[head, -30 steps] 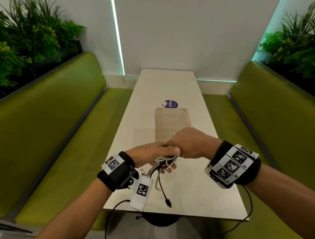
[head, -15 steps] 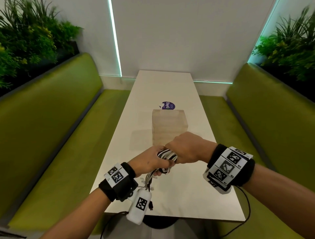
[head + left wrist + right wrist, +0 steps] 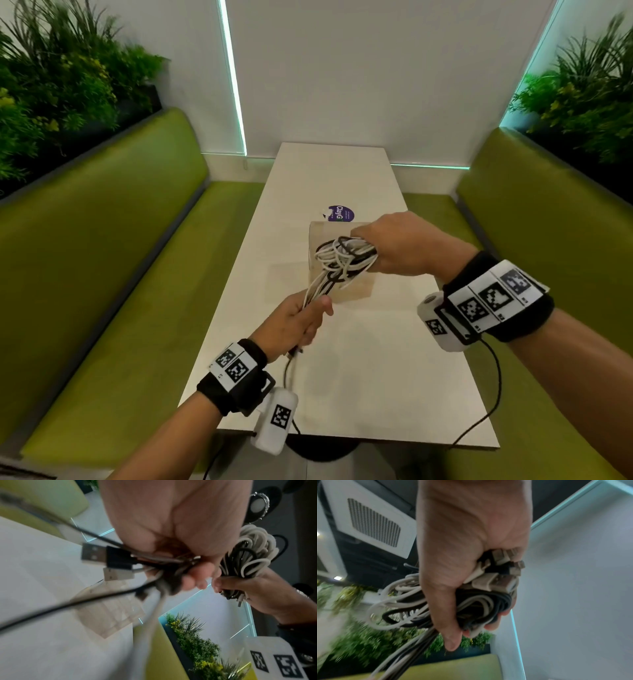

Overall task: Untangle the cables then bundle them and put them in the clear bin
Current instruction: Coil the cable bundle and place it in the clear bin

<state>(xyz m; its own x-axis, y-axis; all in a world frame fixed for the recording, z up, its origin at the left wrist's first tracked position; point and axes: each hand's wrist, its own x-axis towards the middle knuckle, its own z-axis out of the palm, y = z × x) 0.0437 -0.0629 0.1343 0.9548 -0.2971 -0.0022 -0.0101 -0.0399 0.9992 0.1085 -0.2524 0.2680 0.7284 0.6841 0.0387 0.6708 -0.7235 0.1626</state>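
A coiled bundle of white and black cables (image 3: 342, 262) hangs in the air over the clear bin (image 3: 356, 291) at mid table. My right hand (image 3: 394, 246) grips the coil, fingers wrapped round the loops (image 3: 481, 605) and several plugs. Straight strands run down from the coil to my left hand (image 3: 301, 318), which grips them lower and nearer me. USB plugs (image 3: 106, 559) stick out below the left fist. In the left wrist view the coil (image 3: 248, 555) shows beyond my left fingers.
The long white table (image 3: 342, 377) runs away from me between two green benches (image 3: 102, 274) (image 3: 548, 222). A purple sticker (image 3: 340, 214) lies just behind the bin. Plants line both walls. Wrist camera leads dangle near the table's near edge.
Both hands have risen and parted. The right hand carried the coil up and away over the bin, while the left slid down the strands, which now stretch between them.
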